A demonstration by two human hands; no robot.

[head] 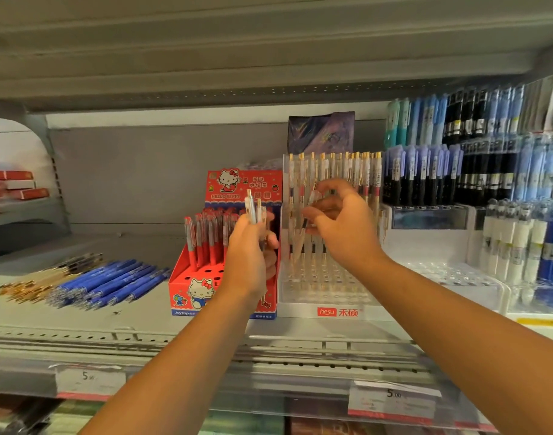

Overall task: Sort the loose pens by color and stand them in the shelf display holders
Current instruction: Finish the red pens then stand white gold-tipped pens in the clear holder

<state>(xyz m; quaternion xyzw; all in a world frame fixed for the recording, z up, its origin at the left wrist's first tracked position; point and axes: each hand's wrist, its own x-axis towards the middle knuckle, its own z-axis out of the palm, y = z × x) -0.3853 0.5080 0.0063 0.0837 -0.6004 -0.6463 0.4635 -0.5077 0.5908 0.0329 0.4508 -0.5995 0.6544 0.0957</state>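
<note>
The left hand (pixel 250 246) curls its fingers round what look like three frosted pens (pixel 253 208) with gold clips, whose tops stand above the thumb; blur makes the count unsure. The right hand (pixel 341 224) pinches one matching pen (pixel 313 197) between thumb and fingertips, tilted tip-down over the clear holder (pixel 325 296) below those fingers. Left of the left-hand fingers sits one red box (pixel 187 290) of red pens, then two loose heaps: blue pens (pixel 112 282) and gold-tipped pens (pixel 33 284).
</note>
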